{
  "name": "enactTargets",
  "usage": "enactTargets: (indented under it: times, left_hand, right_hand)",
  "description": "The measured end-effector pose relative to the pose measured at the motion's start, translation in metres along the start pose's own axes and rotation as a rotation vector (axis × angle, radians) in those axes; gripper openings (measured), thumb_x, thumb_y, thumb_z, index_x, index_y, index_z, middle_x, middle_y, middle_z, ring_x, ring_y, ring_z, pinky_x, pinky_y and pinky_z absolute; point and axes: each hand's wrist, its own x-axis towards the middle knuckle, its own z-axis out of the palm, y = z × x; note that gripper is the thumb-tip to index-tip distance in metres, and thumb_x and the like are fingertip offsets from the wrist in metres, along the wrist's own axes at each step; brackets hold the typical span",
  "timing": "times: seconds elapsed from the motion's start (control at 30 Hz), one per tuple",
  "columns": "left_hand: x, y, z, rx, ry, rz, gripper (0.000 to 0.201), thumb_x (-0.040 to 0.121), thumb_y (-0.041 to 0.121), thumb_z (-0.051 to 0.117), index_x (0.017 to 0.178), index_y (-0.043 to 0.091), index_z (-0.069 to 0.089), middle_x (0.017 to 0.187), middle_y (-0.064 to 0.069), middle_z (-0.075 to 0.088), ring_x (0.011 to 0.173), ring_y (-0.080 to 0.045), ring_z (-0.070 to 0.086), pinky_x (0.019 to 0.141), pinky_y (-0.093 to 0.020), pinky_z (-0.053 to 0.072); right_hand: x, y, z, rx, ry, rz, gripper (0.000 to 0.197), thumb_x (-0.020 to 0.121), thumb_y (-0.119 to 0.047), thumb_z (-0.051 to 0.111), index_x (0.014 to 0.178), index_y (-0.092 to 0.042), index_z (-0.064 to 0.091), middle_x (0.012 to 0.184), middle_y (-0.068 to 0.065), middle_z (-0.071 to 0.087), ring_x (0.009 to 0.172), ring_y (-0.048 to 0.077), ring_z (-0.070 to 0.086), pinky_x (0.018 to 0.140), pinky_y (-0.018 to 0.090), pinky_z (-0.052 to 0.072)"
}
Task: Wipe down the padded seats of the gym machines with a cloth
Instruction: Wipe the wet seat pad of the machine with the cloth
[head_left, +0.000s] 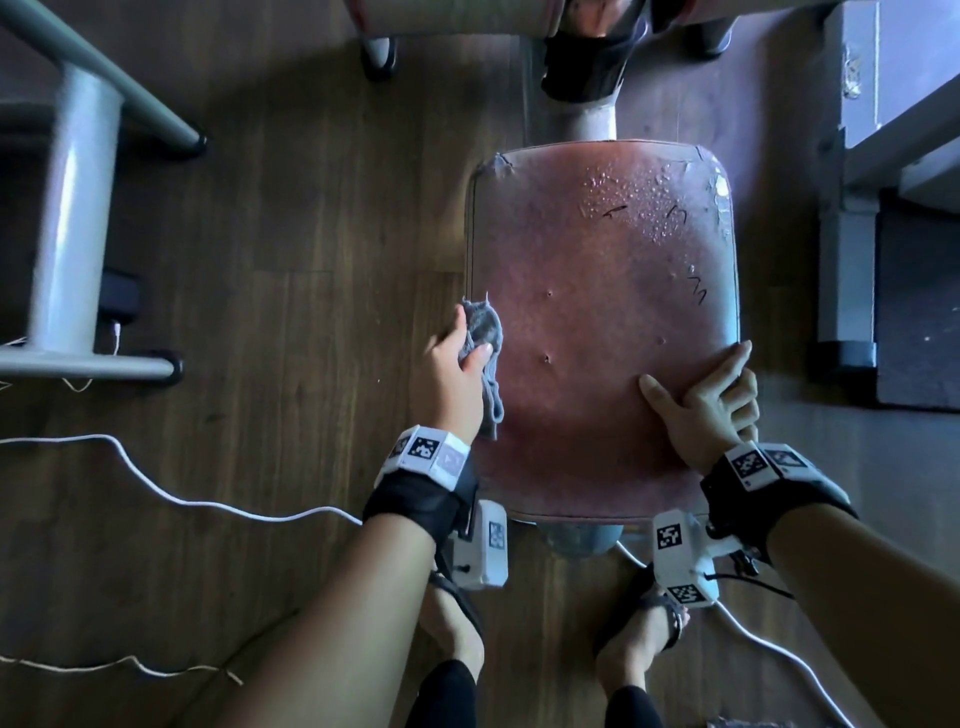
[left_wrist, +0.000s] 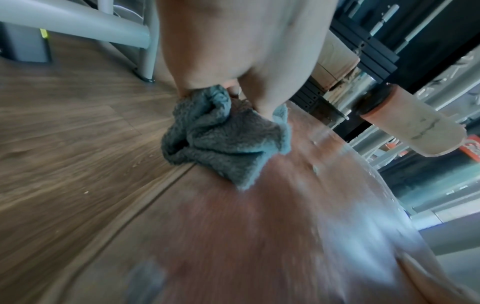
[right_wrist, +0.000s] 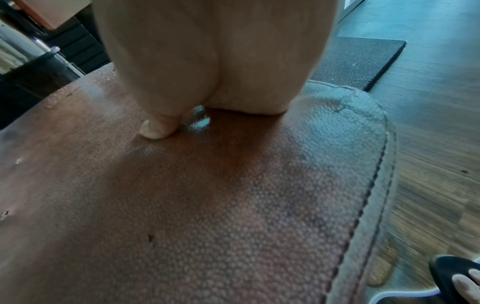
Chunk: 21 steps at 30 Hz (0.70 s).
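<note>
Left hand (head_left: 451, 364) pinching grey cloth (head_left: 483, 332) at seat (head_left: 597, 322) left edge, frame centre; right hand (head_left: 701, 405) gripping its right edge. Risk: droplets (head_left: 639, 202), upper right, missed by short strokes.

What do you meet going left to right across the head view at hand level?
Grey machine frame → white cable → left hand holding grey cloth → red padded seat → right hand on the seat's edge → black floor mat.

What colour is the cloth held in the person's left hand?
Grey. The cloth shows best in the left wrist view, bunched in the left hand at the seat's edge.
</note>
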Motion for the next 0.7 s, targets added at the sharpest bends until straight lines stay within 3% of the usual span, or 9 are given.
enactTargets:
  times: [0.13, 0.4, 0.5, 0.6, 0.7]
  left_hand:
    - [0.003, 0.008, 0.000, -0.003, -0.001, 0.008, 0.055, 0.091, 0.010, 0.063, 0.144, 0.013, 0.045, 0.126, -0.013, 0.058, 0.118, -0.022, 0.057, 0.103, -0.029, 0.043]
    - [-0.038, -0.014, -0.005, 0.009, 0.022, 0.044, 0.056, 0.090, 0.012, 0.066, 0.143, 0.019, 0.048, 0.127, -0.003, 0.059, 0.118, -0.014, 0.058, 0.104, -0.028, 0.045]
    - [-0.019, -0.004, -0.001, 0.000, 0.032, 0.036, 0.056, 0.089, 0.010, 0.066, 0.141, 0.014, 0.048, 0.122, -0.010, 0.061, 0.113, -0.021, 0.060, 0.100, -0.034, 0.048]
    - [0.020, 0.018, 0.003, -0.029, 0.004, 0.021, 0.055, 0.090, 0.005, 0.063, 0.142, 0.008, 0.046, 0.124, -0.020, 0.057, 0.116, -0.028, 0.057, 0.105, -0.035, 0.042]
    - [0.068, 0.035, 0.004, -0.005, -0.033, 0.036, 0.057, 0.088, 0.014, 0.064, 0.143, 0.009, 0.047, 0.125, -0.016, 0.059, 0.117, -0.028, 0.058, 0.106, -0.042, 0.043]
  right_hand:
    - [-0.001, -0.001, 0.000, 0.010, 0.006, 0.002, 0.116, 0.081, -0.066, 0.060, 0.150, -0.023, -0.023, 0.158, 0.012, -0.005, 0.146, 0.036, 0.001, 0.119, 0.053, 0.004]
    - [0.001, 0.002, 0.001, 0.031, 0.006, -0.011, 0.118, 0.080, -0.065, 0.061, 0.150, -0.023, -0.024, 0.158, 0.012, -0.006, 0.146, 0.034, -0.001, 0.119, 0.053, 0.004]
    - [0.000, 0.000, 0.001, 0.042, 0.001, -0.011, 0.117, 0.082, -0.062, 0.061, 0.150, -0.022, -0.024, 0.158, 0.012, -0.006, 0.145, 0.034, -0.002, 0.119, 0.053, 0.002]
    - [0.000, -0.001, 0.001, 0.038, 0.008, -0.006, 0.116, 0.082, -0.062, 0.061, 0.151, -0.022, -0.023, 0.157, 0.013, -0.006, 0.145, 0.035, -0.002, 0.119, 0.053, 0.002]
    - [-0.001, -0.002, 0.001, 0.047, 0.003, -0.002, 0.116, 0.082, -0.061, 0.062, 0.150, -0.022, -0.023, 0.157, 0.012, -0.006, 0.145, 0.035, -0.002, 0.119, 0.052, 0.002]
